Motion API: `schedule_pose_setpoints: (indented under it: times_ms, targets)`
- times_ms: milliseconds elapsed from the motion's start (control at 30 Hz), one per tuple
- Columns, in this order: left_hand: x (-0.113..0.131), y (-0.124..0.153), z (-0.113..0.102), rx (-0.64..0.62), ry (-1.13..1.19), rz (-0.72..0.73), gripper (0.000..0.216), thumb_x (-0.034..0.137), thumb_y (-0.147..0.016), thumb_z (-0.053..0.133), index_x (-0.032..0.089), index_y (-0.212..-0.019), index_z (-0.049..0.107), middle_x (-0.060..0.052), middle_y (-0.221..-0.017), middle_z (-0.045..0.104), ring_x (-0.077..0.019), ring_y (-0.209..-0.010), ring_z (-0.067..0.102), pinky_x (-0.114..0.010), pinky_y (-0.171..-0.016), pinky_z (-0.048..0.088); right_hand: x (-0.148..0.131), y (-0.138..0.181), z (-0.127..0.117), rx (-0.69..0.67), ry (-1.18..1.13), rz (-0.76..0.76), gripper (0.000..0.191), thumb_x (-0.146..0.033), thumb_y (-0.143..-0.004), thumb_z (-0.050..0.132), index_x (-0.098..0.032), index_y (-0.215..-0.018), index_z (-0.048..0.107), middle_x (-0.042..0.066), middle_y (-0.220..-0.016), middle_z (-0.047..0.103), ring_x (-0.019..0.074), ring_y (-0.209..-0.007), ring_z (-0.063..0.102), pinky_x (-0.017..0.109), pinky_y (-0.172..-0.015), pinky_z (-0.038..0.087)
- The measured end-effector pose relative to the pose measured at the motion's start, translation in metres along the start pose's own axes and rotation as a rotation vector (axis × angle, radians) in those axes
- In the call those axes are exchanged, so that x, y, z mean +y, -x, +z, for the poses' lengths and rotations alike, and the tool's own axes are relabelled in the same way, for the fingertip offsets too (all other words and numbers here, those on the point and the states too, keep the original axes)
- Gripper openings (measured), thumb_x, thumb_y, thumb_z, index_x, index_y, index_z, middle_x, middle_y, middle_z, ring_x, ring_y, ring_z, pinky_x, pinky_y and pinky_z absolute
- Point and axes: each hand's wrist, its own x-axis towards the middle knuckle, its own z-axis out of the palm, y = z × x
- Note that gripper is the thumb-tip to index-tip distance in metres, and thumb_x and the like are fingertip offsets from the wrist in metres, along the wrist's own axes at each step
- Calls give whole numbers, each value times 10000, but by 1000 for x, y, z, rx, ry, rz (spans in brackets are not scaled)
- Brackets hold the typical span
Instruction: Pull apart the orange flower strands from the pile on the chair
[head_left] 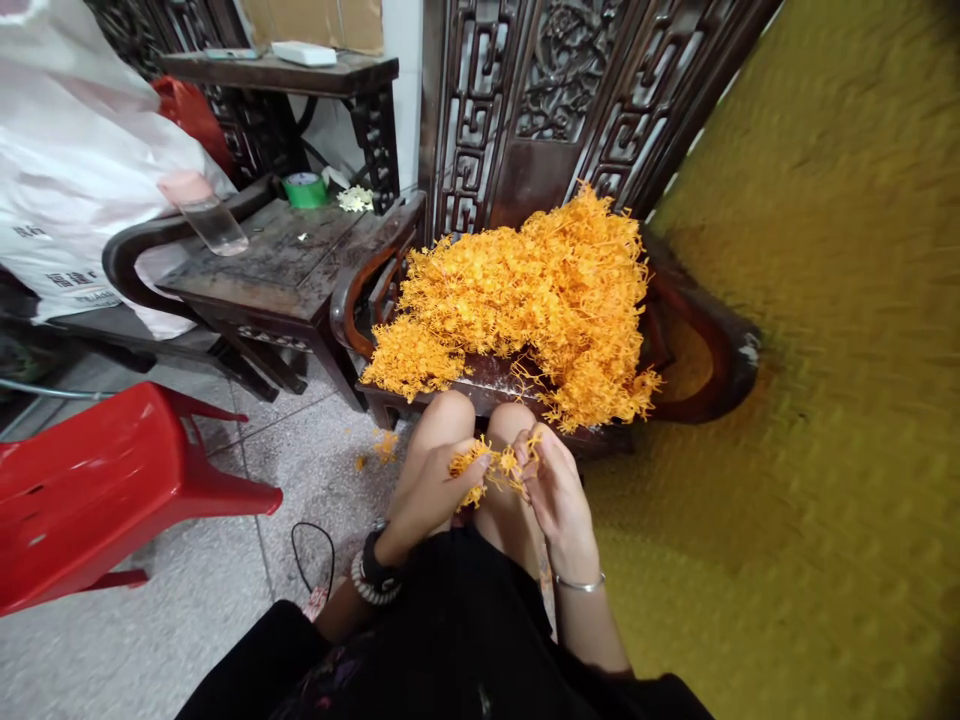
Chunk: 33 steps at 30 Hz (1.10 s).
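Above my knees, my left hand (448, 478) is closed around a small bunch of orange plastic sprigs (471, 468). Beside it, my right hand (551, 480) pinches an orange sprig (511, 462) between thumb and fingers, and strands of it reach across to the bunch. Just past my knees, a big heap of the same orange sprigs (525, 285) covers most of a dark wooden chair seat (499, 372). A smaller clump (412, 358) lies at the heap's left front.
A red plastic stool (112, 480) stands at left. On a dark side table (277, 260) are a clear bottle (214, 222) and green tape (305, 190). White bags (75, 170) sit behind. Orange bits (384, 446) and a black cable loop (313, 545) lie on the floor. A yellowish surface (810, 400) fills the right.
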Motion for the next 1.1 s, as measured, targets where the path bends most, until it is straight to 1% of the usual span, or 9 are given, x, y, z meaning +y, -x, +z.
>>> schedule_pose_setpoints:
  times_ms: [100, 200, 300, 500, 600, 700, 867, 967, 1100]
  targets:
    - [-6, -2, 0, -11, 89, -23, 306, 411, -911, 468, 163, -759, 565, -11, -697, 577, -133, -653, 499, -249, -630, 427, -3, 4, -5, -90, -137, 128, 346, -435, -740, 727, -207, -666, 478, -32, -636, 438, 113, -547, 390, 245, -526, 379]
    - [-13, -3, 1, -41, 138, -33, 311, 420, -904, 473, 154, -802, 598, -30, -726, 605, -139, -655, 509, -260, -631, 441, -3, 7, -4, -160, -159, 94, 333, -460, -770, 688, -203, -686, 495, -21, -673, 463, 122, -592, 422, 248, -576, 398]
    - [-20, -4, 2, -74, 134, -19, 314, 433, -882, 500, 150, -853, 633, -27, -739, 635, -140, -653, 520, -258, -614, 447, 0, 6, -4, -191, -85, 67, 254, -384, -788, 691, -204, -735, 521, -18, -717, 503, 123, -637, 475, 243, -627, 419]
    - [-26, 0, 3, 66, 108, -81, 272, 401, -863, 527, 167, -912, 657, -44, -794, 685, -187, -793, 605, -297, -750, 504, -1, 6, -7, -289, 102, 67, 180, -275, -793, 709, -198, -795, 546, -25, -725, 539, 116, -643, 518, 234, -636, 427]
    - [-22, 4, 5, 164, 88, -102, 232, 387, -851, 551, 180, -875, 654, -50, -822, 691, -204, -837, 606, -325, -807, 502, -3, 5, -6, -245, 161, 57, 188, -289, -788, 712, -193, -772, 551, -23, -716, 543, 117, -627, 510, 237, -614, 430]
    - [-15, 5, 7, 246, 68, -114, 288, 416, -885, 499, 178, -778, 620, -49, -748, 655, -196, -776, 586, -318, -754, 496, -3, 3, -6, -202, 214, 33, 227, -301, -741, 752, -192, -736, 552, -32, -688, 534, 113, -603, 489, 230, -575, 417]
    - [-10, 0, 6, 42, 94, -25, 328, 462, -873, 539, 157, -757, 577, -2, -660, 585, -124, -614, 502, -244, -576, 417, -3, -3, -8, -170, 266, 8, 268, -320, -670, 804, -190, -725, 576, -40, -674, 534, 102, -593, 469, 220, -558, 403]
    - [-11, -2, 9, -17, 265, -63, 344, 487, -859, 554, 159, -754, 571, 9, -607, 560, -107, -551, 476, -238, -521, 380, -3, -6, -7, -142, 184, 83, 309, -442, -738, 739, -192, -670, 571, -30, -612, 522, 109, -546, 470, 238, -524, 408]
    - [-12, -2, 23, -137, 523, -206, 376, 533, -801, 596, 181, -673, 550, 13, -515, 510, -107, -459, 437, -268, -465, 358, 0, -8, -3, -133, -162, 245, 541, -598, -824, 574, -213, -523, 340, -67, -466, 331, 71, -377, 271, 217, -365, 258]
